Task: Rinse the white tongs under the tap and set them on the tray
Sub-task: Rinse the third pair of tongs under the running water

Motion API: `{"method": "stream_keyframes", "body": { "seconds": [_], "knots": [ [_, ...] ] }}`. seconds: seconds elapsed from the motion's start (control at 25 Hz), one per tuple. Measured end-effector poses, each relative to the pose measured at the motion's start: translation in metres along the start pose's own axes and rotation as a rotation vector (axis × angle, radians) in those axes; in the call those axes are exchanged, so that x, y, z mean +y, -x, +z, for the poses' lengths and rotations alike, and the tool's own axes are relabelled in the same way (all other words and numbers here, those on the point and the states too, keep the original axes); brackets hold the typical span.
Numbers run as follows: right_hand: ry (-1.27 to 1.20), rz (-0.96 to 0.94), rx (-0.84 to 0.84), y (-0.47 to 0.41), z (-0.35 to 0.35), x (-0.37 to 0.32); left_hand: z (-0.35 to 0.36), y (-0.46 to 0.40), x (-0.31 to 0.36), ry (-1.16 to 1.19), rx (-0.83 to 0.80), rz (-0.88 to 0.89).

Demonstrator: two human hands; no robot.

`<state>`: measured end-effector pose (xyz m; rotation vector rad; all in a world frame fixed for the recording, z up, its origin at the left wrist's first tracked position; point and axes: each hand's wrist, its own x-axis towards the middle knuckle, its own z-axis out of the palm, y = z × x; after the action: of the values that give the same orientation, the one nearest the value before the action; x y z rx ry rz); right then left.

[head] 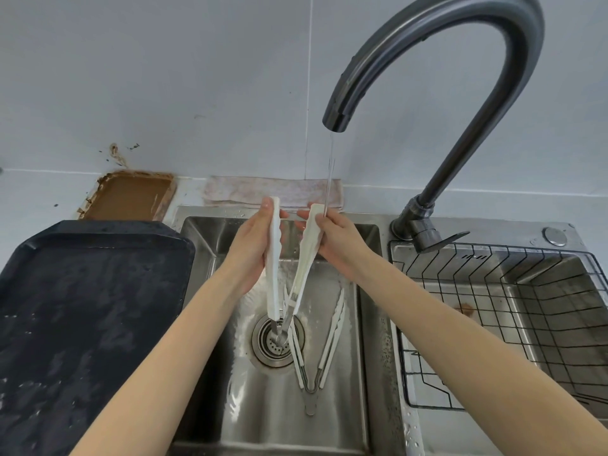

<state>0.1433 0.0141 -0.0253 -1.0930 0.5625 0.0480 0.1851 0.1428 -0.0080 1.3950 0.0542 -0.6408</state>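
White tongs held up at mid-frame over the sink, spread in a V, hinge low near the drain, tips high. My left hand wraps its fingers round the left blade. My right hand grips the right blade near its tip, fingers curled about it. A thin stream from the tap drops just at my right fingers and that blade's tip; the left blade looks outside the water.

Doing this well, as I judge it: swing each blade through the stream in turn, inner ribbed faces up to the water, and let it run down toward the hinge. Flow is slight, so slow passes. Keep the grip firm; wet plastic will likely be slippery.

A second pair of tongs lies on the sink floor, lower centre, hinge toward me, right under my work. Best not to knock it or mix the two.

Room: black tray fills the left of the frame, its rim beside the sink's left edge and its wet surface open, so a short carry leftward over that rim. Tap neck arches across upper right, well above my hands. Wire basket sits in the right basin. A brown tray and a folded cloth lie against the back wall.
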Motion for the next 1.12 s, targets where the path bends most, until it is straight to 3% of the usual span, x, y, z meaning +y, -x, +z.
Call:
{"method": "stream_keyframes", "body": {
  "seconds": [0.08,0.2,0.32,0.52,0.76,0.92,1.12],
  "knots": [
    [0.086,-0.031,0.077,0.0,0.003,0.006,0.006,0.004,0.001,-0.024,-0.041,0.012],
    [0.198,-0.113,0.338,-0.004,0.006,0.015,0.012,0.007,-0.004,-0.022,-0.072,0.002],
    [0.239,-0.115,0.415,-0.009,0.004,0.017,0.015,0.007,-0.011,0.023,-0.094,-0.007],
    [0.452,-0.132,0.354,-0.006,0.007,0.008,0.025,0.004,-0.011,0.017,-0.062,-0.013],
    [0.497,-0.109,0.291,-0.004,0.0,0.002,0.028,-0.001,-0.016,-0.214,-0.038,0.041],
    [0.426,-0.152,0.319,0.001,-0.015,-0.006,0.041,-0.006,-0.013,-0.018,-0.203,-0.045],
    [0.339,-0.176,0.301,0.001,-0.023,-0.015,0.054,-0.011,-0.001,0.167,-0.235,-0.07]
  ]
}}
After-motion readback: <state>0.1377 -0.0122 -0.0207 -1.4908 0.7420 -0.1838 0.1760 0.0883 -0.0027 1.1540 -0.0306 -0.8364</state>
